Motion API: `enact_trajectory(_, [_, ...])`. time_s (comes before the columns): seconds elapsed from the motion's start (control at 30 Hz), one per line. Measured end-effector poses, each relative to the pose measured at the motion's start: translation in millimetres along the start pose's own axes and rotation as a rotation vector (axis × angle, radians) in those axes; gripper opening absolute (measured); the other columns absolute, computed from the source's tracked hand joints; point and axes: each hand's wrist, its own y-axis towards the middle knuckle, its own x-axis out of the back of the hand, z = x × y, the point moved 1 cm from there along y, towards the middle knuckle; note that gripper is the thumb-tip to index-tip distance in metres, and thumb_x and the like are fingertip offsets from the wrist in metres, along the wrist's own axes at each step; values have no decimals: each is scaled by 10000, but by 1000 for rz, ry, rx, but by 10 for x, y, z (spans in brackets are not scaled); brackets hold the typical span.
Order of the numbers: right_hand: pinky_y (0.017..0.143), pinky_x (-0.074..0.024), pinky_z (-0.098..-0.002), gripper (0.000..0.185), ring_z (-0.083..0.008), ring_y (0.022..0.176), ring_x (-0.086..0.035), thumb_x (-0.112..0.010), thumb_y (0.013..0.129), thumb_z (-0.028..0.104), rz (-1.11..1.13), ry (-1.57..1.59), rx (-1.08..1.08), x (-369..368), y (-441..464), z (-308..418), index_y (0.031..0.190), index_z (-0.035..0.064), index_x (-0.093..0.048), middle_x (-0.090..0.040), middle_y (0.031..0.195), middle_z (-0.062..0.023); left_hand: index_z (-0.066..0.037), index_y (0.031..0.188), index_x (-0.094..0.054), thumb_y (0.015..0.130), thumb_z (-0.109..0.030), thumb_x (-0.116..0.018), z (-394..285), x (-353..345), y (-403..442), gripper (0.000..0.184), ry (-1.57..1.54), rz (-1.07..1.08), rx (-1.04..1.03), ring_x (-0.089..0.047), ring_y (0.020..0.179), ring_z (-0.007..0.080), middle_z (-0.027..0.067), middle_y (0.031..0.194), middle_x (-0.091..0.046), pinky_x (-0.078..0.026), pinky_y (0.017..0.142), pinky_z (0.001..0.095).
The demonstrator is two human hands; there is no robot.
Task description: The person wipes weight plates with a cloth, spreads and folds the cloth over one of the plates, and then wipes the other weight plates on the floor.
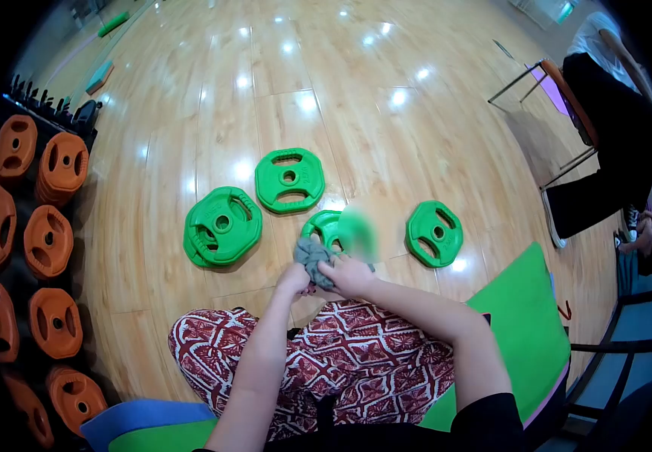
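Observation:
Both hands are closed on a bunched grey cloth (pixel 312 256) in front of my crossed legs. My left hand (pixel 293 280) grips its left lower side, and my right hand (pixel 350 276) grips its right side. Just beyond the cloth lies a green weight plate (pixel 321 223), partly covered by it and partly blurred. Whether the cloth touches that plate, I cannot tell. Farther off is another green weight plate (pixel 290 197) flat on the floor. To the left, green plates (pixel 244 239) appear stacked. One more green plate (pixel 451 235) lies to the right.
Orange weight plates (pixel 56 322) hang on a rack along the left. I sit by a green mat (pixel 518 324). At the right, a person in dark trousers (pixel 618 128) sits on a chair (pixel 567 102). Wooden floor (pixel 190 68) stretches ahead.

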Motion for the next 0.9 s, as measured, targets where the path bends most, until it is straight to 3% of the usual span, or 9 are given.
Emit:
enact_trajectory(0.1, [748,-428,-478,376,-284,795,-574,-605,677,247,140,108,150,27,37,-414,1011,175,-449,-560,842,-102,44,719,-559,915,-320,-376,1,-41,-4,452,-212,-27,54,-557,473,171,107,590,-582,-426,419,304])
enact_trajectory(0.17, [639,-436,-442,389,-283,759,-577,-630,649,235,163,50,-185,115,79,-738,995,168,-466,-572,823,-95,48,717,-558,916,-328,-375,19,-36,2,463,-202,-37,46,-556,470,172,107,591,-581,-426,415,302])
enact_trajectory(0.2, [611,-437,-416,389,-280,757,-588,-627,653,227,-21,68,-274,-296,73,-992,1002,159,-470,-580,818,-93,52,715,-556,917,-336,-374,37,-57,-7,474,-200,-40,39,-555,467,173,107,591,-580,-425,412,300])
enact_trajectory(0.33, [635,-435,-407,353,-273,780,-589,-586,695,252,9,284,-416,-611,41,-795,993,121,-451,-583,849,-115,52,713,-559,918,-355,-363,32,-52,26,496,-173,-23,62,-542,446,168,109,589,-586,-423,410,296])
enact_trajectory(0.43, [680,-433,-432,280,-281,853,-578,-529,737,243,226,69,-2,125,-207,-252,981,136,-443,-567,920,-145,54,712,-561,916,-381,-358,45,-19,43,522,-172,18,103,-530,426,160,120,584,-592,-417,404,284])
enact_trajectory(0.53, [702,-425,-447,273,-293,884,-568,-516,755,236,136,-81,198,135,-276,-440,1014,180,-451,-563,942,-138,29,734,-557,910,-452,-315,127,-15,125,567,-118,43,50,-539,439,138,111,626,-622,-435,427,259])
enact_trajectory(0.6, [719,-417,-449,292,-294,899,-564,-513,761,223,333,-5,-116,-23,-210,-784,1048,213,-458,-566,951,-124,19,732,-556,913,-447,-304,134,-31,114,559,-154,39,65,-539,440,132,105,637,-625,-435,429,259])
enact_trajectory(0.77, [733,-398,-425,302,-270,915,-557,-511,771,207,356,96,-670,340,-154,-511,1067,165,-465,-566,975,-120,34,701,-571,897,-443,-364,21,29,29,556,-151,43,155,-507,403,141,111,587,-598,-410,388,268])
enact_trajectory(0.9, [743,-393,-427,286,-266,947,-546,-494,790,200,188,-3,-435,36,-162,55,1072,166,-468,-571,978,-107,11,725,-572,865,-456,-418,7,142,97,511,5,64,159,-523,426,157,110,607,-603,-433,429,293])
